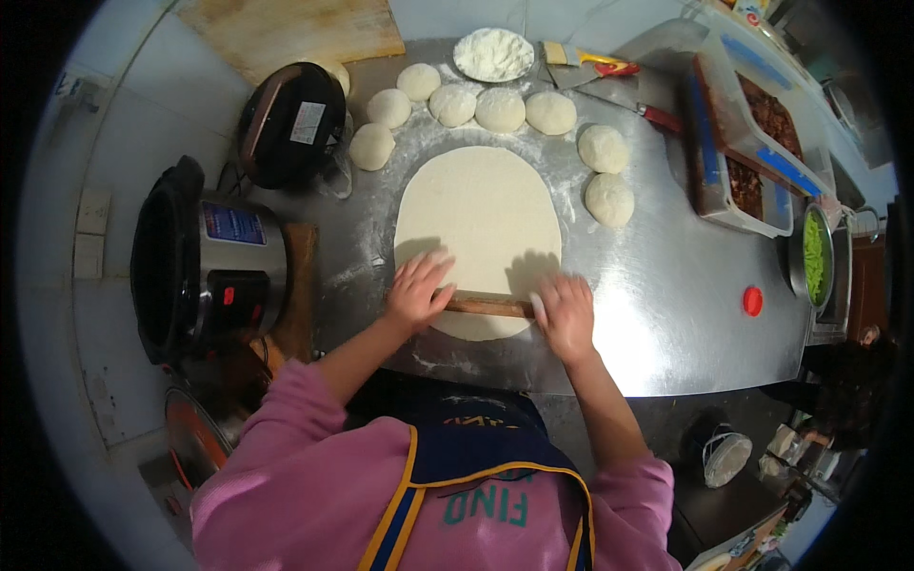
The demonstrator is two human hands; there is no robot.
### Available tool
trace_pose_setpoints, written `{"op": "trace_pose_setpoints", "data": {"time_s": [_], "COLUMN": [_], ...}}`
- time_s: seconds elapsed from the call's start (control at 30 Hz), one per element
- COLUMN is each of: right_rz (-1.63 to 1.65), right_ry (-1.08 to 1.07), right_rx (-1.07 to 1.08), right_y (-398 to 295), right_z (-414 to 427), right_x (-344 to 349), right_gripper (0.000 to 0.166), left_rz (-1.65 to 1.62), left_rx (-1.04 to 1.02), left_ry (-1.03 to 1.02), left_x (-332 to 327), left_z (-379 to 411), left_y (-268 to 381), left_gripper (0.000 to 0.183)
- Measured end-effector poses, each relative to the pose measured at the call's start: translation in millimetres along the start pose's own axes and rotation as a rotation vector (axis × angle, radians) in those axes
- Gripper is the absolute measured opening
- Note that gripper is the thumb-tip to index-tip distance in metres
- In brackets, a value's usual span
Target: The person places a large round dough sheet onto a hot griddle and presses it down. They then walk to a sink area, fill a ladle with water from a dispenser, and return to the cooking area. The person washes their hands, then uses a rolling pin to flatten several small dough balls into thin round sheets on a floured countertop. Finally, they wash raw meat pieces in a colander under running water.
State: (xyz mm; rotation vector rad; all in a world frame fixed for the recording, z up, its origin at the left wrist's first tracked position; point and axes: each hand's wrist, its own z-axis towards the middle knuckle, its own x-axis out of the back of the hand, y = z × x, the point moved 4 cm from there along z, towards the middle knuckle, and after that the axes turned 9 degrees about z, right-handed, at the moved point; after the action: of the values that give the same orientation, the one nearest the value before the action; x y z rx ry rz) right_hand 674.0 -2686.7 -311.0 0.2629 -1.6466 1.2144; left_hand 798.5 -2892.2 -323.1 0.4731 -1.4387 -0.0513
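Note:
A large flat sheet of rolled dough (478, 221) lies on the floured steel table, longer than it is wide and rounded at its far end. Across its near part rests a wooden rolling pin (489, 305). My left hand (420, 291) is over the pin's left end, fingers stretched forward and slightly blurred. Over the right end is my right hand (568, 310), its palm covering the tip of the pin. Several floured dough balls (500, 110) form an arc beyond the sheet, two of them at its right, including the nearest dough ball (609, 200).
A bowl of flour (493, 55), a scraper (571, 74) and a red-handled knife (658, 118) lie at the back. Stacked plastic tubs (742, 189), a bowl of chopped greens (814, 257) and a red cap (752, 301) are right. An electric cooker (235, 275) and a black appliance (293, 125) stand left.

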Motion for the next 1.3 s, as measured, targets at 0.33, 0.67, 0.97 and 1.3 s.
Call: {"op": "trace_pose_setpoints", "data": {"time_s": [0.33, 0.67, 0.97, 1.3], "right_rz": [0.186, 0.311, 0.295, 0.205], "right_ry": [0.055, 0.08, 0.265, 0.624], "right_rx": [0.088, -0.282, -0.147, -0.515], "right_y": [-37, -8, 79, 234], "right_z": [-102, -159, -239, -504], "right_x": [-16, 29, 60, 193], "right_gripper": [0.041, 0.029, 0.023, 0.012], "left_rz": [0.064, -0.018, -0.154, -0.447], "left_rx": [-0.119, 0.696, 0.009, -0.486], "left_ry": [-0.207, 0.254, 0.253, -0.238], "left_x": [-17, -14, -38, -178], "left_z": [-125, -163, -14, 28], "left_y": [-4, -140, 68, 505], "left_gripper": [0.035, 0.042, 0.051, 0.042]}}
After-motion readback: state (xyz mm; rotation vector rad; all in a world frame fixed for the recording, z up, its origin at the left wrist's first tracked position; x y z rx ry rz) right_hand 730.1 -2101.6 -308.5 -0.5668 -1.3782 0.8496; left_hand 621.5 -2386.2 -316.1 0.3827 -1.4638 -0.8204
